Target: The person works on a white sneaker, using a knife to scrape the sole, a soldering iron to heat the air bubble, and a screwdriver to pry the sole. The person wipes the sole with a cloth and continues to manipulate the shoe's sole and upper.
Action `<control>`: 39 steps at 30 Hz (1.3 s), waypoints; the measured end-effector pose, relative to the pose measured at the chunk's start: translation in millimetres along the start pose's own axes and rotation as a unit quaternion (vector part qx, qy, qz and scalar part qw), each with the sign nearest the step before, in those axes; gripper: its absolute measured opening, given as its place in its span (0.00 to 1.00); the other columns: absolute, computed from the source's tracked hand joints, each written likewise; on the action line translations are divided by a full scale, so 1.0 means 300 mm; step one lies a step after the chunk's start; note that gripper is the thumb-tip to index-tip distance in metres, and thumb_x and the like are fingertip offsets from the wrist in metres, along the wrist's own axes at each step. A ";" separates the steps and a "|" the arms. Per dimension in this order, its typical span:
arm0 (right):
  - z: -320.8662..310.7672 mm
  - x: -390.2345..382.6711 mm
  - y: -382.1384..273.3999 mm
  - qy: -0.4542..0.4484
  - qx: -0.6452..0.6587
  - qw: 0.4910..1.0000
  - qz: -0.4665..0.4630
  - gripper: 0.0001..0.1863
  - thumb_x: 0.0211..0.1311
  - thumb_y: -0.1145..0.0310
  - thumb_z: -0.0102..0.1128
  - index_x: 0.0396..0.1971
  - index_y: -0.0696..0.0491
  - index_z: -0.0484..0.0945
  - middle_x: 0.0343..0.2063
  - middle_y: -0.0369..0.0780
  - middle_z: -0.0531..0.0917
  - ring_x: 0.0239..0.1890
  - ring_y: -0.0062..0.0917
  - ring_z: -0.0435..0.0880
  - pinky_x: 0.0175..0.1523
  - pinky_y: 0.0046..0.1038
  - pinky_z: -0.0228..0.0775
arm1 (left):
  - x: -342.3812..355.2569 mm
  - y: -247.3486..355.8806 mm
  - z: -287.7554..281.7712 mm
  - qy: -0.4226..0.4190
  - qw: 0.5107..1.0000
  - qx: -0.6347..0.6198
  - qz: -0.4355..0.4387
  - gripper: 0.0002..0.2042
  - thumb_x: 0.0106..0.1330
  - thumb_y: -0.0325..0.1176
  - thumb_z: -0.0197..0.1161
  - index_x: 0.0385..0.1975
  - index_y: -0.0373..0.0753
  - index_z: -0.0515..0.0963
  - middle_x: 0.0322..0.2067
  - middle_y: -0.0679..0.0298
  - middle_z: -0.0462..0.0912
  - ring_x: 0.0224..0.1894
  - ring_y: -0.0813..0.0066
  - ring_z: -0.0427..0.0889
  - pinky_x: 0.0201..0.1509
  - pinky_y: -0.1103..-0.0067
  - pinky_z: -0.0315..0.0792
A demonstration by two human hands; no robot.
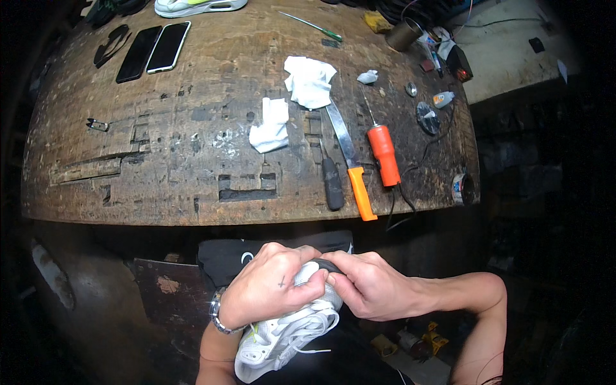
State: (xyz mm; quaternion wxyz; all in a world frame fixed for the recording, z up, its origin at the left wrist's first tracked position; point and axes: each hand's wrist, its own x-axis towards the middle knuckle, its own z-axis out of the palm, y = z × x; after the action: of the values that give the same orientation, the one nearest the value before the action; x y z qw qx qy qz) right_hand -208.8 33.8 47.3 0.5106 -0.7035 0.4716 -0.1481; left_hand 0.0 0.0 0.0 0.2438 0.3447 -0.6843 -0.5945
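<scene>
Left hand [273, 282] and right hand [369, 282] meet at the toe of a white shoe [282, 343], held over the lap. Left fingers curl closed around the toe; right thumb and forefinger pinch a dark strip [331, 265] there, perhaps the sole's edge. Working that strip by thumb seems the step in hand; continuing would call for a firm left hold and small, even pressure. Beyond the knuckles runs the bench [186, 192] edge, with knife [361, 194] and red tool [384, 156] close by; more room lies leftward.
</scene>
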 end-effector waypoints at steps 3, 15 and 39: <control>0.005 0.006 -0.015 -0.001 -0.006 1.000 0.017 0.16 0.66 0.79 0.58 0.52 0.68 0.75 0.27 0.53 0.83 0.28 0.45 0.87 0.33 0.35 0.77 | -0.010 0.009 -0.009 0.005 1.000 0.000 -0.011 0.15 0.61 0.33 0.67 0.39 0.26 0.84 0.20 0.44 0.80 0.23 0.57 0.87 0.29 0.74 0.77; -0.089 0.009 0.009 -0.136 0.144 0.977 0.081 0.18 0.82 0.65 0.46 0.56 0.65 0.74 0.33 0.46 0.83 0.36 0.27 0.82 0.43 0.30 0.73 | 0.001 -0.012 -0.028 -0.049 0.992 -0.114 -0.037 0.16 0.69 0.37 0.62 0.40 0.25 0.82 0.25 0.41 0.82 0.30 0.48 0.87 0.35 0.69 0.77; -0.175 0.185 0.284 0.268 -0.252 0.930 -0.008 0.10 0.63 0.71 0.69 0.31 0.59 0.76 0.26 0.45 0.79 0.26 0.38 0.81 0.33 0.36 0.73 | 0.004 -0.142 -0.051 0.014 0.994 -0.110 -0.006 0.21 0.61 0.39 0.75 0.48 0.32 0.82 0.33 0.54 0.86 0.35 0.64 0.88 0.44 0.76 0.78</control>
State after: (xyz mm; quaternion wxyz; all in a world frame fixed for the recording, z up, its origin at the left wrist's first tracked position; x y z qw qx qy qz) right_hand -260.3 -44.6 -18.2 0.1701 -0.7466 0.6074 -0.2115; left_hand 18.4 -13.1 -39.4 0.2859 0.3282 -0.6092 -0.6629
